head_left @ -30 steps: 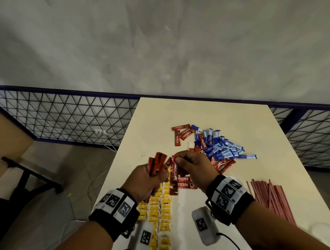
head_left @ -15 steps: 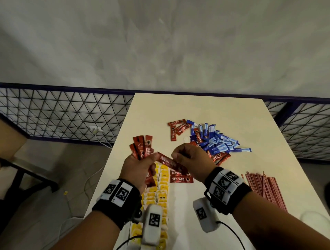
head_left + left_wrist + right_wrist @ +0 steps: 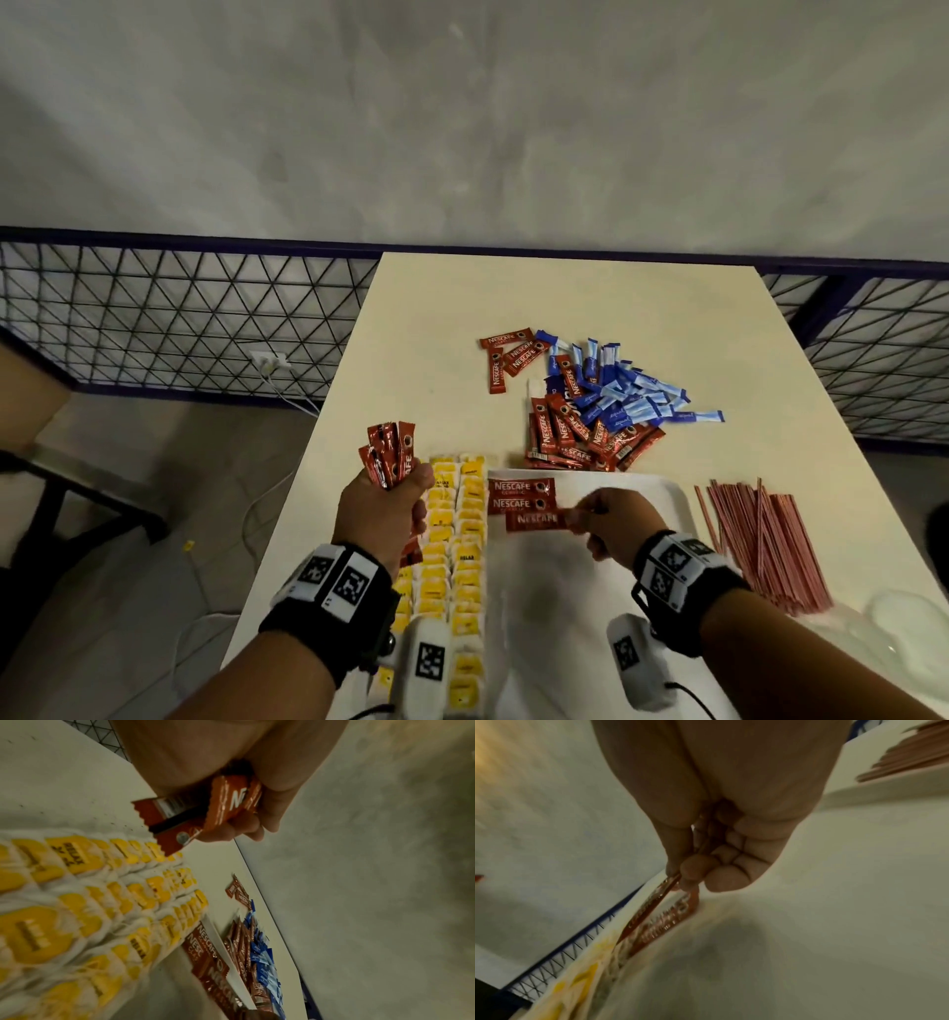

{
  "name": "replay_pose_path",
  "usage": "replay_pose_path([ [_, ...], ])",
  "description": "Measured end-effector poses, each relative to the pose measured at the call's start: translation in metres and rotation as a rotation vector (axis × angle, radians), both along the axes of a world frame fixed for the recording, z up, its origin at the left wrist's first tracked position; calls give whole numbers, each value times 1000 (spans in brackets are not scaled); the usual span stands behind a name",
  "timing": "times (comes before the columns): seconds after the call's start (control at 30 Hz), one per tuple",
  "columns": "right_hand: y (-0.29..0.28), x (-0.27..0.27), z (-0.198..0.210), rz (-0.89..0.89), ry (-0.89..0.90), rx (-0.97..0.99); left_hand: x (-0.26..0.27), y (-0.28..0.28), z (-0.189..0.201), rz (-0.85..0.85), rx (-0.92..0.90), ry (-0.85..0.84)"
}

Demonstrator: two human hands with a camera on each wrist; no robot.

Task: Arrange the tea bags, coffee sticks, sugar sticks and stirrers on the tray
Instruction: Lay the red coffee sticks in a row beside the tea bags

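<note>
Coffee stick [image 3: 536, 520] pinched by right hand [image 3: 619, 519] below two laid sticks [image 3: 521, 494] at the tray's [image 3: 662, 493] far edge; left hand [image 3: 382, 506] grips about five sticks [image 3: 388, 456]

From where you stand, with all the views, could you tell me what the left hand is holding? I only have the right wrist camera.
Observer: The left hand grips a bundle of coffee sticks, raised above the tea bags.
Operator: Thank you. How many sticks already lie on the tray?
Observer: Two lie flat at the tray's far left corner; the right hand is pinching a third stick just below them.
Operator: And are there more left to collect?
Observer: Yes, a mixed pile of coffee and sugar sticks lies beyond the tray.
</note>
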State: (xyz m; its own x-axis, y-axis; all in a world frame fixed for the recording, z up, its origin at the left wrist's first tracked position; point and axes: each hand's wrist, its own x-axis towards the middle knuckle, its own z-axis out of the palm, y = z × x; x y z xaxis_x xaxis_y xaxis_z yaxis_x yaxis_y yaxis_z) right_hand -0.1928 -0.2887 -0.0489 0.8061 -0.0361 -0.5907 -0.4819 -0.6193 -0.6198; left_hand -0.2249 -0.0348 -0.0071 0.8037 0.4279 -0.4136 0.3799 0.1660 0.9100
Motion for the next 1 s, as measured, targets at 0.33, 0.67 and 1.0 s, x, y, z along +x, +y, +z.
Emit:
replay_pose_path([
  [0.33, 32, 9, -31, 92, 42, -263, -12, 18, -3, -4, 8, 20],
  [0.67, 35, 12, -28, 96, 51, -310, -13, 23, -7, -71, 0, 34],
  [1.0, 76, 13, 65, 362, -400, 303, -9, 14, 15, -575, -34, 87],
])
